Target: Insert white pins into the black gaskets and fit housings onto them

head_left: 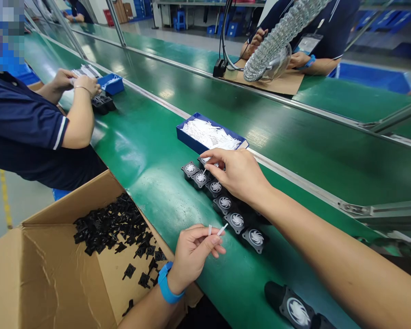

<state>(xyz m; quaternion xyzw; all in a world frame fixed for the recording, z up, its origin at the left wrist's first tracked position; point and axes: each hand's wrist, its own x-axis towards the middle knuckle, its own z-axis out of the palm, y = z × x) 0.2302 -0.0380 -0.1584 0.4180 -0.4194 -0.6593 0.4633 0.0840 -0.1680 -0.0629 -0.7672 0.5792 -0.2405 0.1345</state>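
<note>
My right hand [239, 173] pinches a thin white stick [204, 172] between thumb and fingertips. The stick's lower end meets one of the black square parts with a white swirl disc [200, 178], near the far end of their row. Several more such parts stand side by side, among them a nearer swirl-topped part [255, 237]; my right hand and forearm hide some of them. Lower down, my left hand [197, 249] is closed on a few short white sticks [222, 229], whose ends poke out past the fingers. A blue wristband [169, 283] circles my left wrist.
A blue box of white sticks [210, 134] stands behind the row. More swirl-topped parts [297, 311] lie front right. At left, a cardboard box [61, 274] contains black pieces [113, 224]. A co-worker's hands [84, 84] handle white sticks; another person sits behind a silver flexible duct [284, 39].
</note>
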